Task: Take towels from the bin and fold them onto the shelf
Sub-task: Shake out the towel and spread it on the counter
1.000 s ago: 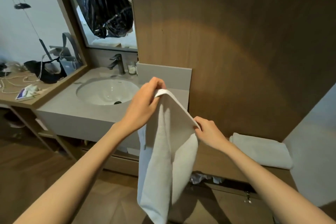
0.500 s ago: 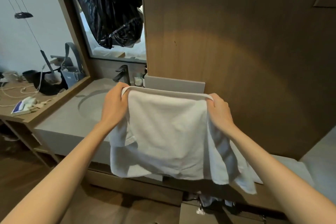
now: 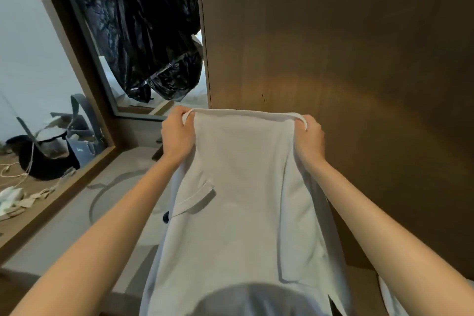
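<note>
A white towel (image 3: 243, 208) hangs spread out in front of me, stretched tight along its top edge. My left hand (image 3: 177, 137) grips the top left corner and my right hand (image 3: 309, 140) grips the top right corner, both raised in front of the wooden wall panel. The towel drops down past the bottom of the frame and hides the shelf below. A sliver of another white towel (image 3: 389, 297) shows at the lower right. The bin is out of sight.
A grey counter with a round sink (image 3: 120, 202) lies at my left, partly behind my left arm. A mirror (image 3: 143, 33) with a black plastic bag in it hangs above. A wooden desk (image 3: 30, 187) at far left holds cables and a dark bag.
My hands went from holding the towel bunched to spreading it wide by its top corners, then lifted it higher and closer. The view tilted upward, so the shelf dropped out of sight.
</note>
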`<control>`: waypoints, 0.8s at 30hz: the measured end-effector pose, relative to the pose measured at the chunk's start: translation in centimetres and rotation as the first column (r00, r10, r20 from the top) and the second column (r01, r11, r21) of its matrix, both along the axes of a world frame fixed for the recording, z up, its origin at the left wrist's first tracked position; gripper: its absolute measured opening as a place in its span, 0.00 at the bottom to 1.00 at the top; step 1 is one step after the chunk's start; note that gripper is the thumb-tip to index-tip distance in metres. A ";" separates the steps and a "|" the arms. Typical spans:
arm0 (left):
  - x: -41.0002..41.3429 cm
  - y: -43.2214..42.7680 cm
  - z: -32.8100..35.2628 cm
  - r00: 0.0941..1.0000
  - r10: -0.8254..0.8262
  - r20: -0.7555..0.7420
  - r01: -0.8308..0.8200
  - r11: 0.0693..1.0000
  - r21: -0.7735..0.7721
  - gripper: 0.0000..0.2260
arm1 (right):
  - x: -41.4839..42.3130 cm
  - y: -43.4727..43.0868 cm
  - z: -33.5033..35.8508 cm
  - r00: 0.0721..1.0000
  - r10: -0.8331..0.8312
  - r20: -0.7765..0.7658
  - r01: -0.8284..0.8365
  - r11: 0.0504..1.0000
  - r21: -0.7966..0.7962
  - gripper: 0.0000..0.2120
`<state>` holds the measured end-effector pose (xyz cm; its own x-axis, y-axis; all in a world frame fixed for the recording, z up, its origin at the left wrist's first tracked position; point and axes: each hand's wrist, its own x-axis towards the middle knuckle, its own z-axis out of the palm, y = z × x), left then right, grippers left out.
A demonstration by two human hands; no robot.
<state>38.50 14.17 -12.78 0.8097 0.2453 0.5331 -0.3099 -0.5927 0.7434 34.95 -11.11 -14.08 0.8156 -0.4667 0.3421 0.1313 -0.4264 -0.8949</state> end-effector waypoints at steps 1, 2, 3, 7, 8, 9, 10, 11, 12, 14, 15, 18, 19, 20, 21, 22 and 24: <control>1.1 -0.4 -0.2 1.000 -0.016 -0.018 0.015 0.999 -0.045 0.09 | 1.2 0.3 -0.3 1.000 -0.004 0.003 0.004 1.000 0.026 0.12; 2.1 -0.7 -0.8 0.998 -0.046 -0.045 0.041 0.995 -0.094 0.09 | 2.3 0.7 -0.8 1.000 0.007 0.003 -0.007 0.998 0.062 0.11; 2.9 -1.1 -1.6 0.993 -0.084 -0.086 0.072 0.988 -0.133 0.09 | 3.2 1.2 -1.6 1.000 0.030 -0.008 -0.029 0.995 0.099 0.10; 4.6 -2.4 -7.7 0.914 -0.267 -0.307 0.232 0.962 -0.146 0.06 | 5.7 3.1 -7.4 0.944 0.178 -0.279 -0.159 0.983 0.090 0.11; 4.4 -2.6 -9.6 0.881 -0.315 -0.352 0.284 0.949 -0.138 0.05 | 5.8 3.5 -9.3 0.888 0.238 -0.393 -0.216 0.971 0.101 0.14; 4.2 -2.7 -11.8 0.842 -0.349 -0.411 0.330 0.936 -0.118 0.06 | 5.8 3.8 -11.2 0.813 0.312 -0.492 -0.279 0.950 0.141 0.20; 3.9 -2.7 -13.8 0.797 -0.370 -0.477 0.370 0.924 -0.098 0.09 | 5.5 4.1 -12.8 0.739 0.377 -0.558 -0.341 0.924 0.173 0.27; 3.6 -2.4 -15.6 0.751 -0.390 -0.532 0.407 0.909 -0.092 0.14 | 4.9 4.3 -14.0 0.676 0.421 -0.605 -0.413 0.896 0.162 0.33; 3.2 -2.2 -17.0 0.708 -0.424 -0.564 0.448 0.888 -0.105 0.19 | 4.2 4.2 -15.2 0.626 0.433 -0.648 -0.485 0.868 0.111 0.35; 2.4 -1.8 -19.0 0.705 -0.452 -0.547 0.508 0.860 -0.055 0.28 | 2.6 3.8 -16.7 0.600 0.376 -0.707 -0.564 0.825 -0.039 0.32; 2.0 -1.4 -19.7 0.742 -0.426 -0.517 0.505 0.863 0.013 0.32 | 1.6 3.3 -17.5 0.622 0.328 -0.710 -0.563 0.819 -0.114 0.30; 0.1 0.3 -20.9 0.835 -0.354 -0.421 0.427 0.900 0.091 0.42 | -1.9 2.8 -19.0 0.674 0.286 -0.681 -0.524 0.835 -0.169 0.24; -0.3 1.1 -21.5 0.833 -0.376 -0.407 0.448 0.889 0.097 0.43 | -3.1 3.1 -19.1 0.678 0.297 -0.672 -0.534 0.828 -0.172 0.22; -0.7 1.8 -22.1 0.812 -0.407 -0.419 0.487 0.868 0.101 0.44 | -4.0 3.3 -19.6 0.667 0.313 -0.676 -0.550 0.819 -0.164 0.21; -0.9 2.6 -22.9 0.781 -0.430 -0.453 0.522 0.847 0.097 0.44 | -4.7 3.8 -20.1 0.639 0.332 -0.694 -0.586 0.794 -0.160 0.22; -1.0 3.1 -23.4 0.756 -0.435 -0.489 0.543 0.834 0.098 0.43 | -5.2 4.3 -20.6 0.602 0.351 -0.717 -0.631 0.760 -0.158 0.23; -0.7 4.0 -24.2 0.727 -0.421 -0.542 0.559 0.822 0.110 0.44 | -5.6 5.8 -21.5 0.522 0.296 -0.800 -0.713 0.666 -0.219 0.29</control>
<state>37.82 18.12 -37.01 0.9386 -0.3436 0.0318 -0.2593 -0.6415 0.7220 29.35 -5.32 -35.57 0.9186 0.1651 -0.3589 -0.0456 -0.8582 -0.5114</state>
